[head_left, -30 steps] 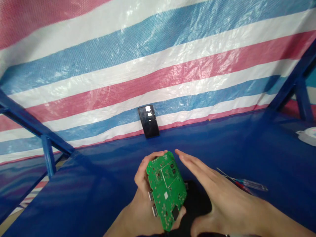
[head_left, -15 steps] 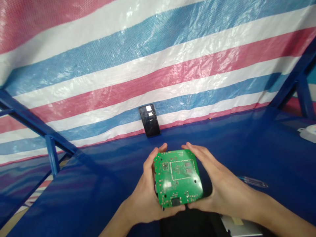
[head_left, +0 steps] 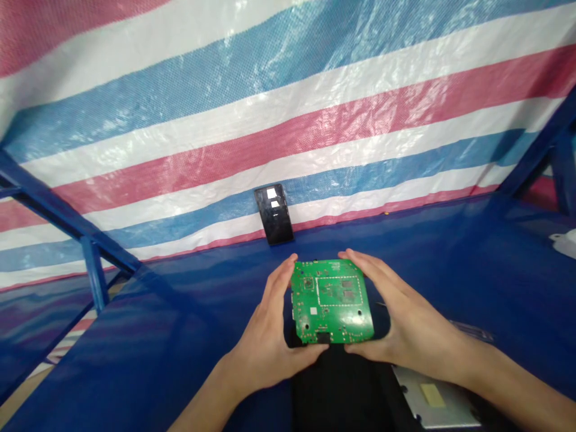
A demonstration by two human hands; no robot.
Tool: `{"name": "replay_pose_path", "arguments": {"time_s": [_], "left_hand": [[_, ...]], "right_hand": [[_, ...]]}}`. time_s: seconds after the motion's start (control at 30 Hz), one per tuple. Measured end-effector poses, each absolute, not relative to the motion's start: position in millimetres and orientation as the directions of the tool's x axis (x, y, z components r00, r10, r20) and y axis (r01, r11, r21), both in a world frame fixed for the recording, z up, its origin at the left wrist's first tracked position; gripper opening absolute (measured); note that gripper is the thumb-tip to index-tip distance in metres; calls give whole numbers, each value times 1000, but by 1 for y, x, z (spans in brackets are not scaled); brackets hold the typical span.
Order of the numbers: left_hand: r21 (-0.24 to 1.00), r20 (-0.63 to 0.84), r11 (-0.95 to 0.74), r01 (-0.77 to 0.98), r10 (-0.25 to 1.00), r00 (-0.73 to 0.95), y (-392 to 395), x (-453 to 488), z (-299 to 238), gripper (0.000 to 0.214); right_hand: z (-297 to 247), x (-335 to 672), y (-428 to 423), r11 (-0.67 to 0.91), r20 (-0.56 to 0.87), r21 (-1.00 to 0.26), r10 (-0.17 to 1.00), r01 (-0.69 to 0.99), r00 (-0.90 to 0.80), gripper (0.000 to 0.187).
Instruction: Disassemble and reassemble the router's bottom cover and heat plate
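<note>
A green circuit board (head_left: 332, 301) with rounded corners is held flat between both hands above the blue table (head_left: 180, 342). My left hand (head_left: 270, 345) grips its left edge, fingers along the side and thumb under the near edge. My right hand (head_left: 398, 333) grips the right edge the same way. Beneath the board lies a black casing (head_left: 335, 390), partly hidden by the board and my hands.
A black phone (head_left: 274, 214) leans upright against the striped tarp wall at the back. A grey metal plate (head_left: 434, 403) with a yellowish pad lies under my right wrist. A clear-handled tool (head_left: 472, 329) lies right of my hand. A white object (head_left: 564, 243) sits at the far right edge.
The board was tilted on edge in my left hand with my right hand open beside it. Both hands now hold it flat, and it has moved slightly away from me.
</note>
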State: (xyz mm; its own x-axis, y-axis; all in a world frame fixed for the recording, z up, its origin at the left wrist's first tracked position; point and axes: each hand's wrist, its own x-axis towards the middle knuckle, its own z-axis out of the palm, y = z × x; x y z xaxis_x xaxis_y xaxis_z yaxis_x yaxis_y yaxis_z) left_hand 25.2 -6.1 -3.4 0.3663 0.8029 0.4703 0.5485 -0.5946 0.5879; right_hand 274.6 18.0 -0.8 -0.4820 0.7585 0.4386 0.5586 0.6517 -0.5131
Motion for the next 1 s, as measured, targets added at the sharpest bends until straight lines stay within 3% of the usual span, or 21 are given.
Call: {"name": "replay_pose_path", "arguments": {"time_s": [0.47, 0.7, 1.0], "left_hand": [[426, 592, -728, 537, 673, 444, -11, 26, -6, 108], [384, 605, -739, 554, 654, 454, -9, 28, -5, 98], [225, 610, -741, 633, 613, 502, -12, 26, -4, 64]], "right_hand": [[3, 275, 17, 701, 468, -460, 713, 545, -523, 115], [4, 276, 18, 742, 490, -447, 670, 499, -557, 80], [2, 277, 18, 765, 486, -384, 644, 517, -592, 73]]}}
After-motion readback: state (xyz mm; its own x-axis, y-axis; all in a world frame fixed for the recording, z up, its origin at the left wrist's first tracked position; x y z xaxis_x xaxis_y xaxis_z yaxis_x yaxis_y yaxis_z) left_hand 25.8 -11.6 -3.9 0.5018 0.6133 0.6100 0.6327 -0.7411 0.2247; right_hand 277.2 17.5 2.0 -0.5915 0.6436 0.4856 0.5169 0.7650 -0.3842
